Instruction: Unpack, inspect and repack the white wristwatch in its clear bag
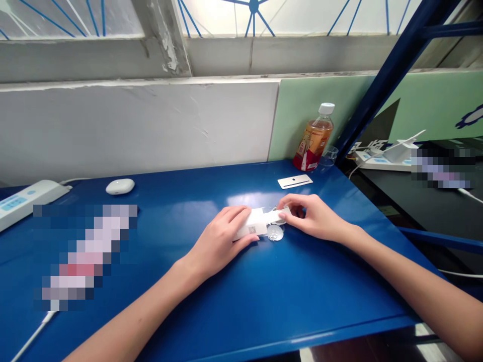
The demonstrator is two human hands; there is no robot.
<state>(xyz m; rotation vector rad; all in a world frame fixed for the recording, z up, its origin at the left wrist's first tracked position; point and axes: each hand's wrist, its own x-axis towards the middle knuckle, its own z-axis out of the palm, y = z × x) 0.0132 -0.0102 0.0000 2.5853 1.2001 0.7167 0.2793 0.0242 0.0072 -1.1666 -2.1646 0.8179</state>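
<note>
Closed over a small white box (258, 221), the left hand (222, 231) that I watch through the head camera has its fingers across the top and its thumb along the near edge. On the other side I see the right hand (307, 213) in a narrow pinch, thumb and fingertips on a small white piece (274, 217) at the box's right end; from where I sit I cannot tell whether the two are joined. Both lie low over the middle of the blue desk (287, 291), and a clear round disc (275, 232) sits just beside them, on the near side. A little beyond the right hand I have a white card (295, 181) lying flat, with a dark line along it. Behind that, near the wall, a bottle (315, 141) with a white cap stands upright, and a clear cup (329, 156) is partly hidden behind it. Over on my left I get a white rounded case (121, 186), a white power strip (33, 198) near the desk's far edge, and a pixelated patch with a white cable (35, 332) running from its lower end
</note>
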